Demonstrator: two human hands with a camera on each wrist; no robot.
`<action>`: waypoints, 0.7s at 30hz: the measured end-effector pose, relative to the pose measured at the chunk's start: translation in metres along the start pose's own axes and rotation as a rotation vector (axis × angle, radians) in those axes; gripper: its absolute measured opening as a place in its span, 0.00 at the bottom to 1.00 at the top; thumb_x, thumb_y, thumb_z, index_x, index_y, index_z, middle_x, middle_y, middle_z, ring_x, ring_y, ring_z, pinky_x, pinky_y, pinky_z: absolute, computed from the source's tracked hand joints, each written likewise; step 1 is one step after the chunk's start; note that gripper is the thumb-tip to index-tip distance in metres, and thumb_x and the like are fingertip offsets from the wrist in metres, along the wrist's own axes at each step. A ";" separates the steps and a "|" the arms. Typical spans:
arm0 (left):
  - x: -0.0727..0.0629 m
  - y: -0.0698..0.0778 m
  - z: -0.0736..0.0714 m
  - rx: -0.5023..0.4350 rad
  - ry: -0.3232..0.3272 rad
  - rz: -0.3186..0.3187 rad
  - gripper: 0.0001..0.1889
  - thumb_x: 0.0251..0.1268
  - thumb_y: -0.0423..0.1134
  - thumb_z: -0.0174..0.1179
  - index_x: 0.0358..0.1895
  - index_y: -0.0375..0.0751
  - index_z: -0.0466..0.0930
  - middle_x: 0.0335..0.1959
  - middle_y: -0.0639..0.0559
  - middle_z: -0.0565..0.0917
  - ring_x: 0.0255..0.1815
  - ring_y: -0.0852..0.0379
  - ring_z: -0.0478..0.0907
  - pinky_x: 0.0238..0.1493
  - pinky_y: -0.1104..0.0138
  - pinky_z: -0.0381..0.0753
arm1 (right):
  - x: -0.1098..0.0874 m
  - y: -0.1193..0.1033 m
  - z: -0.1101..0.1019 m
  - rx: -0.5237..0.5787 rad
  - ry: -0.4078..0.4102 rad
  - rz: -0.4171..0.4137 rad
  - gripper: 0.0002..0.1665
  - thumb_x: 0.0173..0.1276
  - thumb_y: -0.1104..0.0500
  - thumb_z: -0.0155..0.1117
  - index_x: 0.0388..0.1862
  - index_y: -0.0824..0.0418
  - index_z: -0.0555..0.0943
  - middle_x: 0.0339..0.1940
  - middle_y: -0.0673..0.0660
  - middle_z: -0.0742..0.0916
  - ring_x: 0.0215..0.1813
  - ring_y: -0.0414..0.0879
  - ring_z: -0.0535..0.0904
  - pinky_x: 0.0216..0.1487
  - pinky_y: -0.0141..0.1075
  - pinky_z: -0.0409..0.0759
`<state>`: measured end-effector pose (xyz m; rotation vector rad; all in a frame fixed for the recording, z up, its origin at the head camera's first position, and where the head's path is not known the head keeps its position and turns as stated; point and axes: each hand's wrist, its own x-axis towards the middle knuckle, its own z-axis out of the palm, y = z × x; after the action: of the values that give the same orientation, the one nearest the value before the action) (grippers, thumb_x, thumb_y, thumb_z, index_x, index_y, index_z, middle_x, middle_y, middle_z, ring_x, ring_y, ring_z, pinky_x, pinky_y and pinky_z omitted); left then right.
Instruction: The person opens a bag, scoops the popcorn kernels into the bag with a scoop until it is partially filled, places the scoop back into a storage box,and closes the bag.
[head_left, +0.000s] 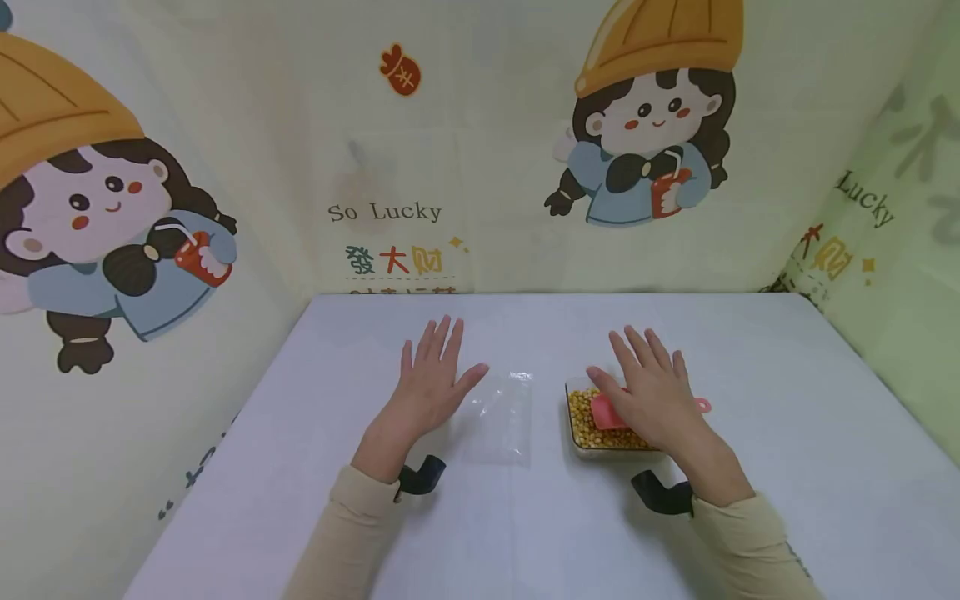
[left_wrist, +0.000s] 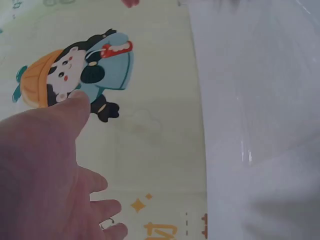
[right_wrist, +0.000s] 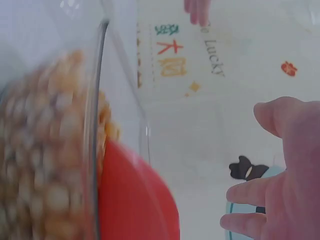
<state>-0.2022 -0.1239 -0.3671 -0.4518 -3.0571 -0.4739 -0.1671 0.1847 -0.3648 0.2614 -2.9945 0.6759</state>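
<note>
The box (head_left: 611, 454) of corn (head_left: 581, 408) sits on the worktop (head_left: 525, 533), below your right hand (head_left: 654, 398). Its see-through walls look stiff and, filled like that, it is probably the heaviest thing here; if you steady it, take opposite side walls, since tipping would likely spill loose kernels. The red scoop (head_left: 606, 414) lies on the corn, its handle end poking past the box's right edge; your hand hides the middle. It looks light and rigid, and that handle end seems the safest hold.

Just beside your left hand (head_left: 427, 387), between it and the box, the clear bag (head_left: 504, 429) lies flat. Expect it to be thin, limp and slippery; pinch it at an edge, and part its layers gently if they cling.

Both your hands are open, palms down, fingers spread, holding nothing; the wrist views show them clear of the box, scoop and bag. Behind the worktop hangs a printed cloth (head_left: 495, 167) with cartoon figures.
</note>
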 end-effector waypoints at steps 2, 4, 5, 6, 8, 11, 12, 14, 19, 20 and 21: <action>0.000 0.000 0.000 -0.042 0.008 -0.008 0.45 0.74 0.67 0.39 0.81 0.43 0.36 0.83 0.44 0.40 0.83 0.43 0.34 0.77 0.39 0.38 | 0.001 -0.006 0.002 0.018 0.012 -0.010 0.48 0.75 0.31 0.42 0.80 0.62 0.53 0.81 0.68 0.54 0.81 0.68 0.41 0.72 0.72 0.37; 0.000 -0.001 0.000 -0.091 0.018 -0.009 0.45 0.74 0.65 0.42 0.81 0.40 0.37 0.82 0.41 0.42 0.83 0.41 0.36 0.78 0.41 0.41 | 0.002 -0.011 0.005 0.042 0.028 -0.022 0.46 0.76 0.34 0.44 0.79 0.63 0.54 0.80 0.68 0.56 0.81 0.68 0.43 0.73 0.71 0.40; 0.000 -0.001 0.000 -0.112 0.023 -0.015 0.45 0.74 0.64 0.43 0.80 0.40 0.37 0.82 0.40 0.42 0.83 0.41 0.37 0.78 0.42 0.43 | 0.003 -0.014 0.006 0.055 0.034 -0.028 0.45 0.76 0.35 0.45 0.79 0.63 0.55 0.80 0.68 0.57 0.80 0.68 0.44 0.73 0.70 0.41; 0.000 -0.001 0.001 -0.134 0.032 -0.018 0.45 0.74 0.63 0.45 0.80 0.38 0.38 0.82 0.39 0.44 0.82 0.40 0.39 0.78 0.42 0.45 | 0.005 -0.018 0.007 0.066 0.035 -0.034 0.45 0.76 0.36 0.45 0.79 0.64 0.55 0.80 0.68 0.58 0.80 0.68 0.44 0.73 0.70 0.42; 0.000 -0.001 0.003 -0.180 0.038 -0.031 0.44 0.74 0.61 0.47 0.80 0.37 0.40 0.81 0.38 0.46 0.82 0.40 0.43 0.78 0.45 0.48 | 0.007 -0.024 0.010 0.083 0.043 -0.043 0.43 0.76 0.38 0.47 0.78 0.64 0.57 0.79 0.68 0.59 0.80 0.68 0.46 0.74 0.68 0.45; 0.001 0.001 0.006 -0.246 0.025 -0.059 0.43 0.74 0.59 0.49 0.80 0.38 0.42 0.80 0.39 0.49 0.81 0.42 0.47 0.78 0.47 0.52 | 0.010 -0.033 0.017 0.109 0.041 -0.049 0.41 0.76 0.41 0.51 0.77 0.65 0.59 0.78 0.68 0.61 0.80 0.67 0.50 0.74 0.66 0.52; 0.001 0.001 0.007 -0.269 0.015 -0.062 0.43 0.74 0.58 0.50 0.80 0.38 0.43 0.80 0.39 0.50 0.81 0.42 0.48 0.77 0.47 0.54 | 0.010 -0.036 0.019 0.121 0.037 -0.047 0.41 0.76 0.42 0.52 0.77 0.66 0.59 0.78 0.68 0.62 0.80 0.66 0.51 0.74 0.65 0.55; 0.002 0.002 0.009 -0.311 -0.011 -0.063 0.42 0.74 0.58 0.50 0.80 0.38 0.44 0.80 0.39 0.51 0.81 0.43 0.49 0.77 0.48 0.55 | 0.011 -0.041 0.023 0.144 0.031 -0.034 0.40 0.75 0.45 0.54 0.76 0.66 0.60 0.78 0.68 0.62 0.79 0.65 0.53 0.72 0.63 0.60; 0.008 -0.002 0.016 -0.375 -0.028 -0.062 0.40 0.75 0.57 0.49 0.79 0.37 0.47 0.78 0.38 0.53 0.80 0.41 0.53 0.76 0.47 0.56 | 0.016 -0.059 0.034 0.205 0.005 0.001 0.37 0.74 0.47 0.57 0.75 0.65 0.63 0.76 0.66 0.65 0.76 0.62 0.61 0.68 0.58 0.69; 0.009 -0.004 0.017 -0.384 -0.028 -0.070 0.40 0.75 0.57 0.49 0.79 0.37 0.47 0.78 0.37 0.54 0.79 0.41 0.54 0.76 0.47 0.57 | 0.017 -0.063 0.037 0.216 0.000 0.000 0.37 0.74 0.48 0.58 0.74 0.65 0.64 0.76 0.66 0.66 0.76 0.62 0.63 0.68 0.57 0.70; 0.009 -0.005 0.018 -0.390 -0.028 -0.081 0.40 0.75 0.58 0.49 0.79 0.37 0.48 0.78 0.38 0.55 0.79 0.41 0.55 0.75 0.46 0.58 | 0.018 -0.066 0.040 0.229 -0.006 0.000 0.36 0.74 0.48 0.58 0.73 0.65 0.65 0.75 0.65 0.67 0.75 0.61 0.65 0.68 0.56 0.71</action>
<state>-0.2120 -0.1204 -0.3851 -0.3418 -3.0147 -1.0835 -0.1742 0.1058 -0.3709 0.2740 -2.9215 1.0205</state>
